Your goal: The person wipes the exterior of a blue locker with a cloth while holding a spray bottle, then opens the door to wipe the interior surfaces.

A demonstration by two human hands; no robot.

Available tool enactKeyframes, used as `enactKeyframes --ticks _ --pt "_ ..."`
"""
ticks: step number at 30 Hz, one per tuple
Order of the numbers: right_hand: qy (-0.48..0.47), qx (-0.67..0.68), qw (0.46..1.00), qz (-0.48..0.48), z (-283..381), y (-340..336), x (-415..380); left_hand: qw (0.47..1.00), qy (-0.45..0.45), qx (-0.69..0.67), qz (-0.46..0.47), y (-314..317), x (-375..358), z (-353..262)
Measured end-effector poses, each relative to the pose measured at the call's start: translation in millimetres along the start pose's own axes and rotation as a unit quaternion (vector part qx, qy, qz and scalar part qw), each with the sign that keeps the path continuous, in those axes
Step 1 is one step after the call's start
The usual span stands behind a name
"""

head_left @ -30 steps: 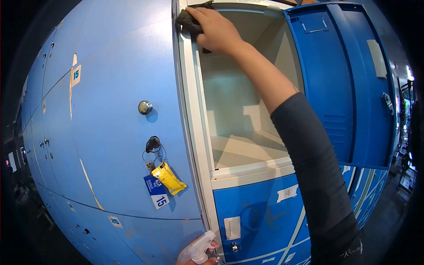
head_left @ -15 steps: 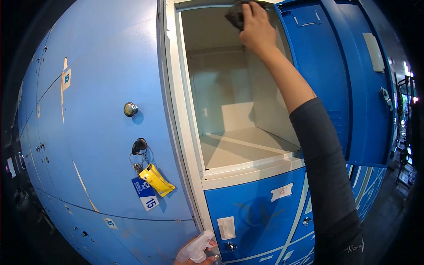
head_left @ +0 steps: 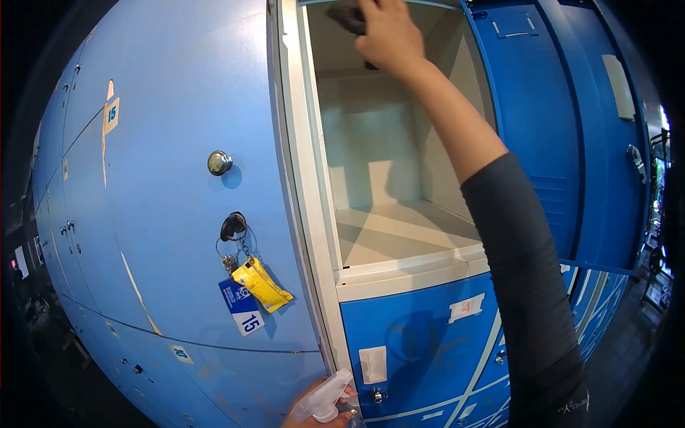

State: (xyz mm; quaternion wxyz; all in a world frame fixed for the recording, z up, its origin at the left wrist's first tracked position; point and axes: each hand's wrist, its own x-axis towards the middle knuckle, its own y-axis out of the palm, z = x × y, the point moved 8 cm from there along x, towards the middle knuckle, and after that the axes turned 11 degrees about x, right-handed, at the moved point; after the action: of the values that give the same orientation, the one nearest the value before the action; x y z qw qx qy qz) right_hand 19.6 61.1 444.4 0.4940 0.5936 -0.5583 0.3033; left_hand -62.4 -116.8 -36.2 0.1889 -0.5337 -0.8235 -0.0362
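Observation:
My right hand (head_left: 391, 36) is closed on a dark cloth (head_left: 348, 16), raised at the top of an open locker compartment (head_left: 378, 160). Pale walls and a bare floor show inside the compartment, with the arm's shadow on the back wall. At the bottom of the view my left hand (head_left: 308, 414) grips a spray bottle (head_left: 327, 396) with a translucent white trigger head. Most of the bottle's body is cut off by the frame edge.
The blue locker door (head_left: 531, 121) stands swung out to the right. On the left locker front (head_left: 193, 93) are a round knob (head_left: 220, 163) and keys with a yellow pouch (head_left: 261, 285) and a tag marked 15 (head_left: 241, 308). Below is locker door 4 (head_left: 421, 349).
My right hand has moved left with the dark cloth along the top of the compartment. The left hand still holds the spray bottle. My view has shifted slightly.

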Motion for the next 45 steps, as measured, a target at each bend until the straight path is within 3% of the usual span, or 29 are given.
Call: enactKeyframes --ticks 2,3,6,9,12,13,14,18,20,24,26,27,28,30,33,36,39,42,45 --pt "-0.001 0.034 0.995 0.097 31 17 9 0.998 0.043 0.039 -0.004 2 0 -7" --pt "-0.051 0.048 0.993 0.092 44 25 10 0.996 0.066 0.057 -0.004 3 0 -10" --pt "-0.039 -0.016 0.992 0.121 55 38 18 0.992 0.095 0.084 -0.014 4 1 -6" --pt "-0.102 -0.061 0.988 0.095 54 28 14 1.000 0.029 0.003 -0.002 9 3 3" --pt "-0.011 -0.067 0.988 0.140 30 13 16 1.000 0.025 -0.012 -0.004 7 2 14" --pt "-0.021 -0.117 0.991 0.059 23 -2 14 1.000 0.024 -0.017 -0.003 6 2 19" --pt "0.026 -0.124 0.989 0.079 3 -9 14 0.999 0.023 -0.022 -0.001 6 3 23" --pt "0.046 -0.200 0.979 -0.021 -70 -51 3 0.998 0.053 0.021 0.016 9 7 13" --pt "0.014 -0.205 0.978 -0.020 -65 -56 -2 0.999 0.035 -0.006 0.020 10 6 12" --pt "0.048 -0.138 0.988 -0.045 -57 -55 0 0.999 0.037 0.011 0.030 11 9 6" --pt "0.044 -0.105 0.993 -0.040 -44 -49 -1 0.976 0.128 0.176 0.026 7 7 -11" --pt "-0.016 -0.075 0.993 -0.086 -26 -47 -4 0.951 0.172 0.256 0.022 8 6 -18" --pt "-0.071 -0.046 0.989 -0.118 -7 -39 -9 0.952 0.170 0.254 0.022 7 7 -18" --pt "0.014 -0.009 0.999 0.029 -3 -4 4 0.954 0.161 0.251 0.025 7 6 -20" --pt "-0.030 0.028 0.995 0.093 27 24 14 0.996 0.000 -0.061 0.062 12 3 -6" --pt "-0.033 0.001 0.994 0.105 46 36 14 0.996 0.079 0.020 0.043 12 6 -8" --pt "-0.085 -0.030 0.991 0.094 46 28 15 0.997 0.049 -0.027 0.045 15 7 -1" --pt "-0.067 -0.076 0.989 0.106 21 5 14 0.993 0.074 0.054 0.072 14 10 -6" --pt "-0.022 -0.112 0.993 0.036 -13 -30 9 0.995 0.046 0.047 0.074 19 9 -13"
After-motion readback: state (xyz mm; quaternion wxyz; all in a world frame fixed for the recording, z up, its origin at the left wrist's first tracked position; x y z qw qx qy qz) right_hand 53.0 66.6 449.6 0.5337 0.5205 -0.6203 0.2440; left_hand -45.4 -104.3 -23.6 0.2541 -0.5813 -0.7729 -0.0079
